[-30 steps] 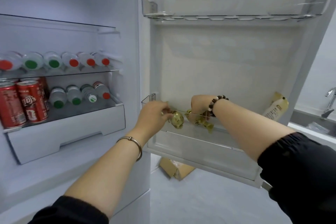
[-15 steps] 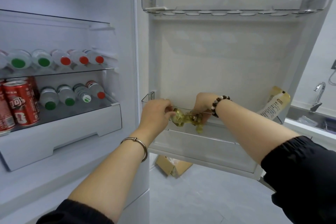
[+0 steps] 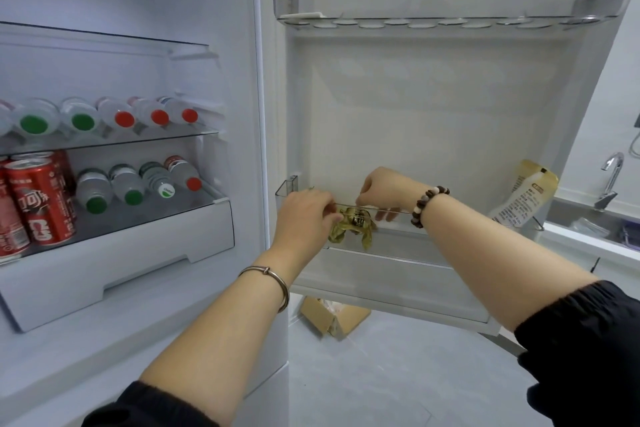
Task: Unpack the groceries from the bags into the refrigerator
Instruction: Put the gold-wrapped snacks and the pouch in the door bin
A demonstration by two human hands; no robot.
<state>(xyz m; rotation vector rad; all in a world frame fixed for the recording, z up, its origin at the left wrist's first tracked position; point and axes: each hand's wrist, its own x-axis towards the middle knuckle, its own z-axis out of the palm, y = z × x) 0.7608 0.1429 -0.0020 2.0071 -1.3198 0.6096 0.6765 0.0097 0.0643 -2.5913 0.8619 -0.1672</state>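
- I see the refrigerator door [image 3: 433, 114] swung open.
- Its lower door shelf [image 3: 408, 255] holds a yellow pouch [image 3: 526, 194] leaning at the right end.
- My left hand [image 3: 306, 215] pinches a gold packet [image 3: 354, 224] inside the shelf's left end.
- My right hand [image 3: 384, 188] curls over the rim beside it; I cannot tell if it grips.

The person wears a black top with long sleeves. The left sleeve [image 3: 149, 406] and the right sleeve [image 3: 585, 340] both end near the elbow, and the right one finishes in a gathered, elastic-looking cuff. The forearms are bare. On the wrist of the left hand [image 3: 308, 215] sits a thin silver-coloured metal bangle [image 3: 273, 279] with a small knot-like joint. On the wrist of the right hand [image 3: 384, 187] is a bead bracelet [image 3: 427, 203] of round beads, dark brown mixed with some pale ones.
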